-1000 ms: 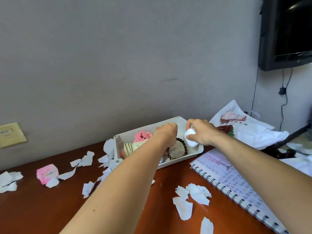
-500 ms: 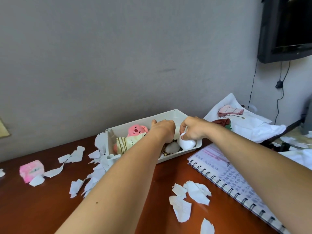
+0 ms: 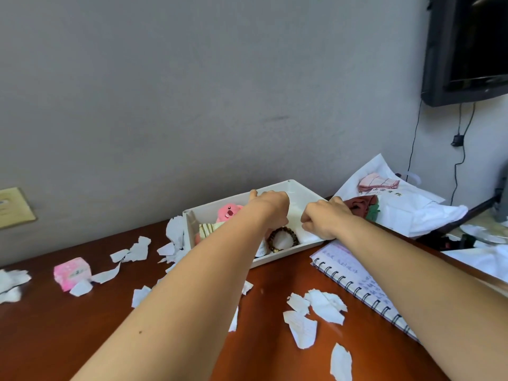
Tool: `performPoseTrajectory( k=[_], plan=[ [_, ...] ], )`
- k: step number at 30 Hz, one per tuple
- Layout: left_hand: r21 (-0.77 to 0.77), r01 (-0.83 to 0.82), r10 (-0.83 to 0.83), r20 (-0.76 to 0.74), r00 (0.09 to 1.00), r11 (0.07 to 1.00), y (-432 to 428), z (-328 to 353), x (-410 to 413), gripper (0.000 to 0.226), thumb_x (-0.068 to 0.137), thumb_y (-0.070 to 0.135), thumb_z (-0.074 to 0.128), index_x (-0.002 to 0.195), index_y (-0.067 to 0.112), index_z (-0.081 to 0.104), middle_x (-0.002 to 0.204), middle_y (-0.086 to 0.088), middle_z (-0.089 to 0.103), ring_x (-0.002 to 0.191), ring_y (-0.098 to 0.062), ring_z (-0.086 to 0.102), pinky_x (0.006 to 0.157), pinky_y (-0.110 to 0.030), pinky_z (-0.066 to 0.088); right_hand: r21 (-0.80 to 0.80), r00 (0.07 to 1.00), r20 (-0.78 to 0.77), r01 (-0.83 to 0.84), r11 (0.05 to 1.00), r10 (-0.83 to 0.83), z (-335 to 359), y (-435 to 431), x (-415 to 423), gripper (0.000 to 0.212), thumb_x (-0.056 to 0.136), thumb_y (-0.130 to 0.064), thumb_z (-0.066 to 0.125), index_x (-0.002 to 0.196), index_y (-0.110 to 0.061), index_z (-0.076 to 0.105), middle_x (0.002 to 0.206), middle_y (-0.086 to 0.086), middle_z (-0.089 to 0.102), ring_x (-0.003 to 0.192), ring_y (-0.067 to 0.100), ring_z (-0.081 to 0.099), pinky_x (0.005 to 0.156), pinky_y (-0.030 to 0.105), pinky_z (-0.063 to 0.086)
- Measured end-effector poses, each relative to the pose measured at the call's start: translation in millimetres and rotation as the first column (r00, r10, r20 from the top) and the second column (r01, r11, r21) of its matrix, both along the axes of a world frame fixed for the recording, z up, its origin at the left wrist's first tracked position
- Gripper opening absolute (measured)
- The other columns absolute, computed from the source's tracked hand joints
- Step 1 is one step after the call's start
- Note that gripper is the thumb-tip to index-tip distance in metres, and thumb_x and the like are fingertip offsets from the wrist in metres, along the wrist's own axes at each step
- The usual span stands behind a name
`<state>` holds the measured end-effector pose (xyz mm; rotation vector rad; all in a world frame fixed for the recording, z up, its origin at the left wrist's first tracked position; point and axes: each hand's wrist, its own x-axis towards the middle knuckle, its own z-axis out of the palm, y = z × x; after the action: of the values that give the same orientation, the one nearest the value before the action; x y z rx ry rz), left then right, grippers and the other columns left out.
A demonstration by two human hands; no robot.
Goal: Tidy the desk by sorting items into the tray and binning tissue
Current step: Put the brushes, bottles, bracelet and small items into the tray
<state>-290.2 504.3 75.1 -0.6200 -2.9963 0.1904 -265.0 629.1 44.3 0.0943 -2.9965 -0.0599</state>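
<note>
A white tray (image 3: pixel 291 185) stands on the brown desk by the wall. In it lie a pink pig toy (image 3: pixel 228 211), a striped packet (image 3: pixel 206 229) and a dark bead bracelet (image 3: pixel 283 239). My left hand (image 3: pixel 268 207) hovers over the back of the tray with its fingers curled down; what they touch is hidden. My right hand (image 3: pixel 324 218) is curled over a white rounded object (image 3: pixel 308 236) at the tray's right corner. Torn tissue pieces (image 3: pixel 316 306) lie scattered over the desk.
A pink tissue pack (image 3: pixel 72 272) sits at the left among scraps. A spiral notebook (image 3: pixel 365 284) lies right of the tray. Behind it is a white bag (image 3: pixel 406 213) with cloth on it. A wall-mounted screen (image 3: pixel 467 48) hangs at top right.
The bracelet, held by my left hand a second ago, now lies in the tray. My right hand has lowered the white object into the tray's right corner.
</note>
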Motion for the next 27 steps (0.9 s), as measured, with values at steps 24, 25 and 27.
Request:
performPoseTrajectory(
  k=[24,25,27],
  plan=[
    [0.083,-0.069,0.068,0.018,0.998,0.994,-234,53,182,0.037,0.095,0.040,0.045,0.124,0.019,0.053,0.130,-0.002,0.056,0.117,-0.024,0.052,0.100,-0.041,0.043,-0.294,0.930,0.075,-0.324,0.899,0.359,66,-159,132,0.026,0.091,-0.019,0.055,0.115,-0.015,0.066,0.111,0.003,0.063,0.107,0.024,0.059,0.098,0.036,0.047],
    [0.094,-0.093,0.091,0.026,0.995,0.991,-247,49,189,0.037,0.095,0.041,0.046,0.125,0.020,0.053,0.130,-0.002,0.055,0.117,-0.023,0.052,0.100,-0.041,0.043,-0.291,0.922,0.085,-0.340,0.894,0.379,63,-170,136,0.027,0.092,-0.020,0.055,0.116,-0.016,0.065,0.112,0.002,0.063,0.107,0.023,0.059,0.098,0.036,0.046],
    [0.121,-0.149,0.143,0.056,0.988,0.981,-271,39,203,0.036,0.095,0.041,0.046,0.124,0.021,0.052,0.130,-0.001,0.055,0.116,-0.022,0.053,0.100,-0.041,0.044,-0.305,0.899,0.125,-0.367,0.879,0.419,57,-192,143,0.028,0.094,-0.021,0.052,0.119,-0.015,0.063,0.119,0.003,0.063,0.106,0.022,0.060,0.095,0.035,0.049]
  ],
)
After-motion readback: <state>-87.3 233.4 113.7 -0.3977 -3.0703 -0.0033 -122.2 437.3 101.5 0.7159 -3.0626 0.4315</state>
